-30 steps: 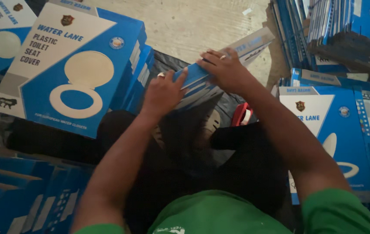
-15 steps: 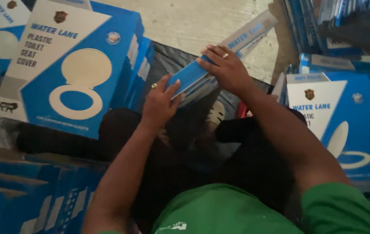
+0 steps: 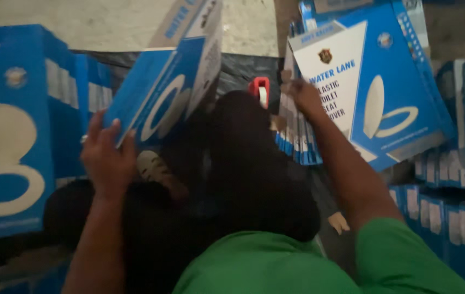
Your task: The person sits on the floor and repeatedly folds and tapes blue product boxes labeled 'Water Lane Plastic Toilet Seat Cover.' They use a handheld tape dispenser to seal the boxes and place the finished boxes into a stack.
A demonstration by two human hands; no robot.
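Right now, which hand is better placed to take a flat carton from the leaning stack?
Probably the right hand: it already touches the leaning stack. The left hand grips an opened blue box.

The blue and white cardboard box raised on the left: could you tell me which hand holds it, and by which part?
The left hand grips the blue and white cardboard box by its lower left corner. The right hand touches the stack of flat blue cartons.

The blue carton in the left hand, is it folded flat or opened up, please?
Opened up: the blue carton shows a front face and a side panel at an angle, gripped by the left hand.
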